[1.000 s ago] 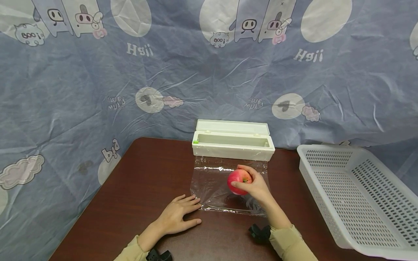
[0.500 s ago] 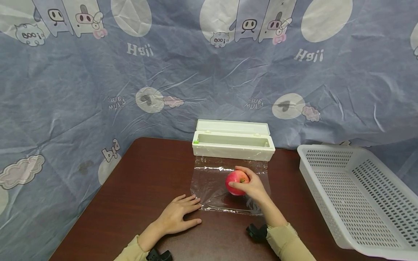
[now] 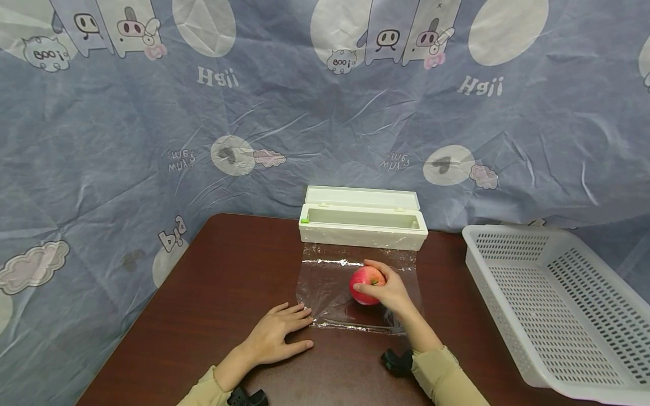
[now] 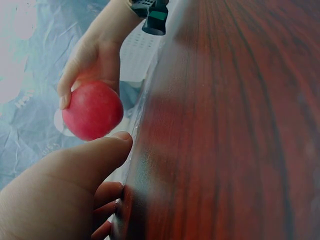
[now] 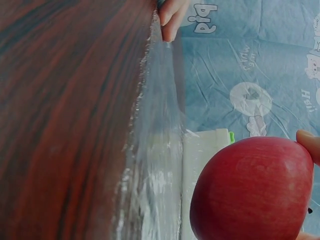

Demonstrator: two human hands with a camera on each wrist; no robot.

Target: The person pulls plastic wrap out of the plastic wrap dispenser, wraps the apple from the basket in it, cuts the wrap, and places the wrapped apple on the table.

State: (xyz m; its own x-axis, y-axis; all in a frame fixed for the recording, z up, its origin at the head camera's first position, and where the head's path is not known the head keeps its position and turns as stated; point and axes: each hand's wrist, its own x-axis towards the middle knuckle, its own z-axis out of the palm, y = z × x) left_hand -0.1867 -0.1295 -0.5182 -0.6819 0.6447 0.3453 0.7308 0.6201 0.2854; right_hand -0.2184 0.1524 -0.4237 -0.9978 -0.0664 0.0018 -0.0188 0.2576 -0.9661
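Observation:
My right hand (image 3: pixel 388 288) grips a red apple (image 3: pixel 365 286) between thumb and fingers, over a sheet of clear cling film (image 3: pixel 327 285). In the right wrist view the apple (image 5: pixel 252 190) hangs a little off the film (image 5: pixel 160 150). The film runs from the front of a white cling film box (image 3: pixel 363 228), its lid raised, toward the near side of the table. My left hand (image 3: pixel 276 335) lies flat with fingers straight, fingertips on the film's near left corner. In the left wrist view its thumb (image 4: pixel 107 155) points toward the apple.
A white perforated plastic basket (image 3: pixel 556 304) stands at the right edge of the dark wooden table (image 3: pixel 228 270). A grey-blue printed cloth (image 3: pixel 284 101) hangs behind the table. Black wrist devices sit on both wrists, with the right one (image 3: pixel 398 361) close to the table.
My right hand has carried the apple slightly to the left and a touch nearer over the film. The left hand, film and box have stayed put.

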